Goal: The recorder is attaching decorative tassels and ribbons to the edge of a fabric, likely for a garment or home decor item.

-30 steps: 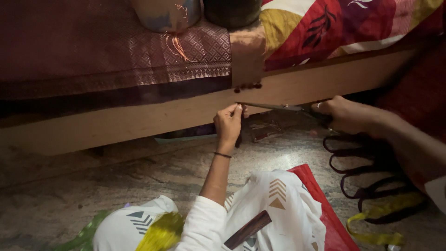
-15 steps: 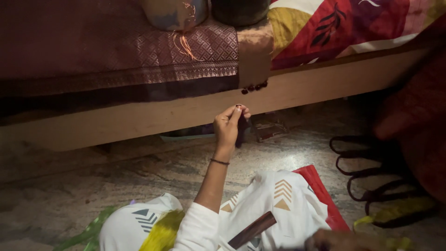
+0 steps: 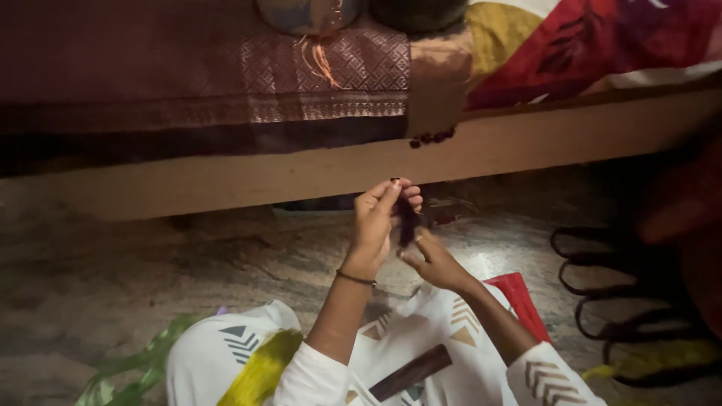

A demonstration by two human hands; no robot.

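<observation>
My left hand (image 3: 378,222) is raised in front of the bed frame and pinches the top of a small dark thread bundle (image 3: 407,218) between thumb and fingers. Just below it, my right hand (image 3: 434,263) reaches up, and its thumb and forefinger close on the bundle's lower end. Above them a maroon patterned cloth (image 3: 226,83) lies over the bed, with a lighter strip hanging down that ends in a row of small dark knots (image 3: 432,137). I see no scissors.
The wooden bed frame (image 3: 541,139) runs across the view above a stone floor. Dark looped cord (image 3: 602,301) and a yellow ribbon (image 3: 677,353) lie at the right. There is a red flat bag (image 3: 519,289) by my knee, a green ribbon (image 3: 135,368) at the left and a brown stick (image 3: 410,372) on my lap.
My right hand held scissors at the thread, dropped out of view, and has come back without them to grip the bundle's lower end. My left hand kept its hold.
</observation>
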